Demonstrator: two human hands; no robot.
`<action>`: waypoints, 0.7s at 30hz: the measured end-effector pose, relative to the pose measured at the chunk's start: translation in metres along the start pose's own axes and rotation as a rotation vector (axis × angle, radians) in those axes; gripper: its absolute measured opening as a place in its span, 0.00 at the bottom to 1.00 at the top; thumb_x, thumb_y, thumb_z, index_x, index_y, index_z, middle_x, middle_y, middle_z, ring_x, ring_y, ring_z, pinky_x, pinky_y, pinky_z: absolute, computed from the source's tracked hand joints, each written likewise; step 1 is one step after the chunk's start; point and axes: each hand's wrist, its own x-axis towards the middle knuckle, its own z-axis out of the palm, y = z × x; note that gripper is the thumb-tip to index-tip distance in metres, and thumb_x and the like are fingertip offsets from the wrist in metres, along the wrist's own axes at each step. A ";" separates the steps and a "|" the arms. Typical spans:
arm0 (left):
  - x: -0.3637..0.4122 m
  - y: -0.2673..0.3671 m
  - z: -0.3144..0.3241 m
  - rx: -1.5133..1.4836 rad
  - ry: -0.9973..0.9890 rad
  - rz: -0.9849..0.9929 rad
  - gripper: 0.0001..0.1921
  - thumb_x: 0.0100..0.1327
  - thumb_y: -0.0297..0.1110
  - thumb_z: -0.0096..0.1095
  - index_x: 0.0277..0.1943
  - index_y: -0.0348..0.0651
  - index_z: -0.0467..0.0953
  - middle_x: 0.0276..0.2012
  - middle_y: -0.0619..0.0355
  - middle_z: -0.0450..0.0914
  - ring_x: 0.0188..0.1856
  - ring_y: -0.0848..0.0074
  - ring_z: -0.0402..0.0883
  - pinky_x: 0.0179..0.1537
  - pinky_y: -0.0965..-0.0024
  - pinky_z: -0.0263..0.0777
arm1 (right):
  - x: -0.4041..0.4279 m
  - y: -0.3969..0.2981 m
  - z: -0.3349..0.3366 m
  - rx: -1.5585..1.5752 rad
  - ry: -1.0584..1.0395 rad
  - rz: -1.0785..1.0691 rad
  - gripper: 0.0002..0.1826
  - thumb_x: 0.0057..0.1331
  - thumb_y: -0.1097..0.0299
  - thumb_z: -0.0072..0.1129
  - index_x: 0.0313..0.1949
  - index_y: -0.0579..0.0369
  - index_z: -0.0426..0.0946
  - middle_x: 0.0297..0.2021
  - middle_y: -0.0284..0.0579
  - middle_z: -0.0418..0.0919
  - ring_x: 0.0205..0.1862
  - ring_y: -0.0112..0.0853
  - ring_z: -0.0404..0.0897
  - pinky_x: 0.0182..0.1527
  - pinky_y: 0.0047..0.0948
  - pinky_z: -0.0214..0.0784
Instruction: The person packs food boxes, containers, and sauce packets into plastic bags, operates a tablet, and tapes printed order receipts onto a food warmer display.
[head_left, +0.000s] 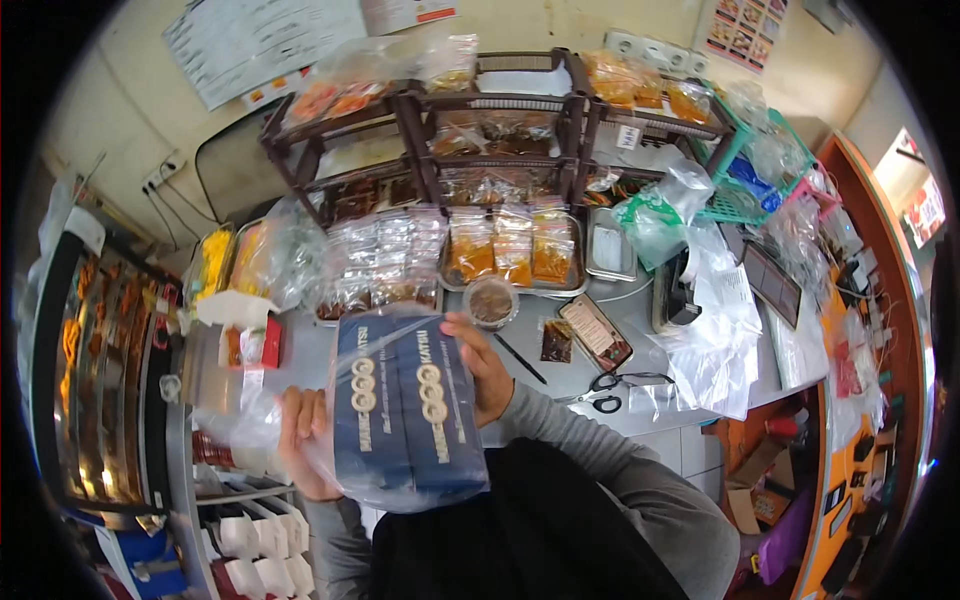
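Close to my body, over the front edge of a grey metal counter (450, 375), I hold dark blue printed packages in a clear plastic bag (409, 405). My left hand (311, 442) grips the bag's left side, and my right hand (480, 367) holds its upper right corner. Just beyond the bag stands a round clear tub with brown contents (490, 301). Right of my right hand lie a black pen (520, 358), a small sachet of dark sauce (556, 340), a smartphone (596, 332) and black-handled scissors (606, 391). An open red and white box with food (259, 345) stands at the left.
Brown plastic racks (495, 105) with bagged food line the back. Before them, metal trays (514, 283) hold sachets. A heated display case (105, 382) stands at the left; white food boxes (262, 547) are stacked below. Plastic bags (709, 322) and a tape dispenser (675, 292) lie right.
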 end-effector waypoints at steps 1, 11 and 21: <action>0.002 -0.003 0.010 0.214 -0.043 0.110 0.15 0.71 0.39 0.38 0.27 0.45 0.59 0.22 0.66 0.55 0.26 0.79 0.55 0.37 0.78 0.56 | -0.003 0.001 -0.002 0.152 -0.113 0.151 0.65 0.40 0.52 0.72 0.68 0.54 0.32 0.62 0.61 0.52 0.65 0.52 0.53 0.65 0.49 0.44; 0.012 -0.003 0.000 1.529 -0.358 -0.252 0.05 0.61 0.25 0.48 0.34 0.34 0.71 0.38 0.53 0.70 0.48 0.74 0.69 0.39 0.72 0.67 | -0.035 0.037 -0.113 1.190 -0.911 1.046 0.17 0.63 0.62 0.51 0.40 0.66 0.77 0.23 0.45 0.77 0.21 0.27 0.77 0.23 0.23 0.72; 0.010 -0.103 -0.097 1.179 0.599 -0.035 0.16 0.65 0.38 0.52 0.46 0.33 0.76 0.40 0.52 0.79 0.45 0.73 0.76 0.47 0.68 0.68 | -0.060 0.233 -0.216 -1.140 -0.353 1.143 0.09 0.54 0.70 0.54 0.33 0.57 0.78 0.36 0.53 0.80 0.38 0.43 0.81 0.41 0.38 0.74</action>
